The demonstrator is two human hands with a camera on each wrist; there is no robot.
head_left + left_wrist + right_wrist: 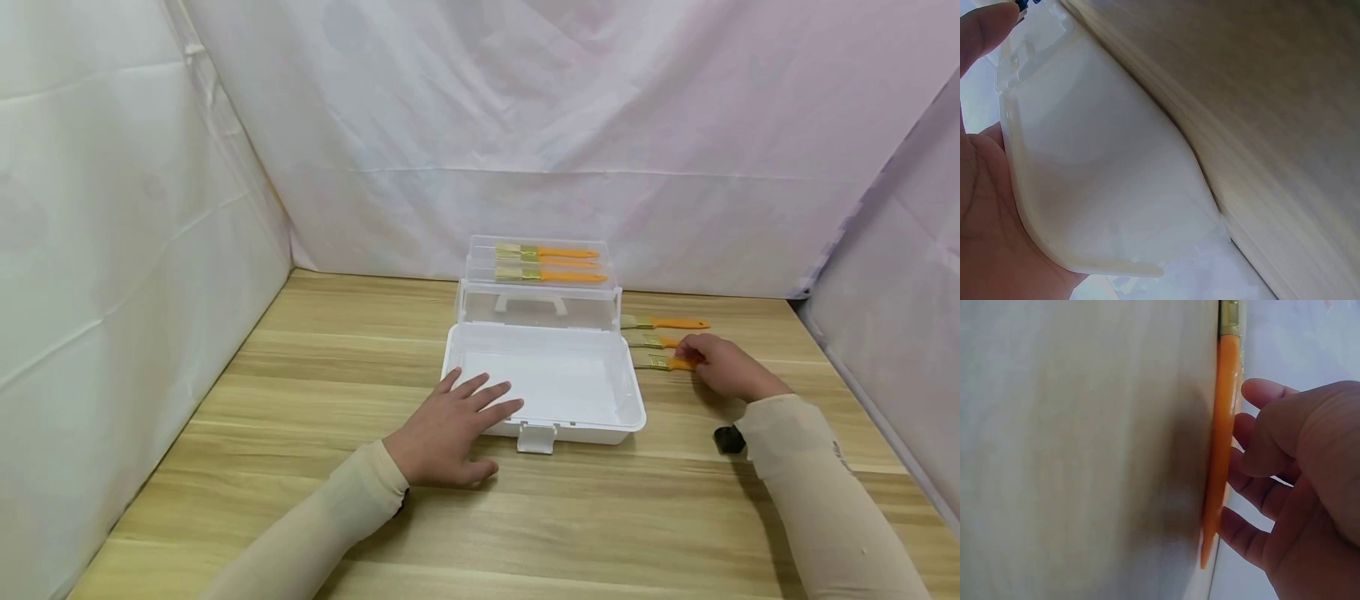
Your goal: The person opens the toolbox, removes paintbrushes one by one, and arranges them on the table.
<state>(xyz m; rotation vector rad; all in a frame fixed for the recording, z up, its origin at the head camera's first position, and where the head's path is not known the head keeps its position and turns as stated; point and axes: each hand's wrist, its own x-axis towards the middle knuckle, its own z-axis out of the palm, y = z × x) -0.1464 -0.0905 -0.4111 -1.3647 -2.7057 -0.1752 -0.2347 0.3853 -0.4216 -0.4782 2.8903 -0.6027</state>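
Observation:
A white plastic box (637, 408) with its clear lid (480, 308) folded back lies on the table. My left hand (450, 425), fingers spread, rests over the box's front left rim; in the left wrist view its palm is against the white box wall (1104, 156). Three flat paintbrushes with orange handles lie right of the box: a far one (678, 323), a middle one (652, 341) and a near one (660, 362). My right hand (723, 367) is over the near brush, loosely bent fingertips at its orange handle (1225, 412). That handle still lies along the tabletop.
Two paintbrushes (573, 252) (570, 276) lie on the open lid, with another handle between them. A white latch (536, 438) hangs at the box's front. A small black object (727, 439) shows beside the right sleeve. White cloth (562, 125) hangs behind the wooden table (360, 333).

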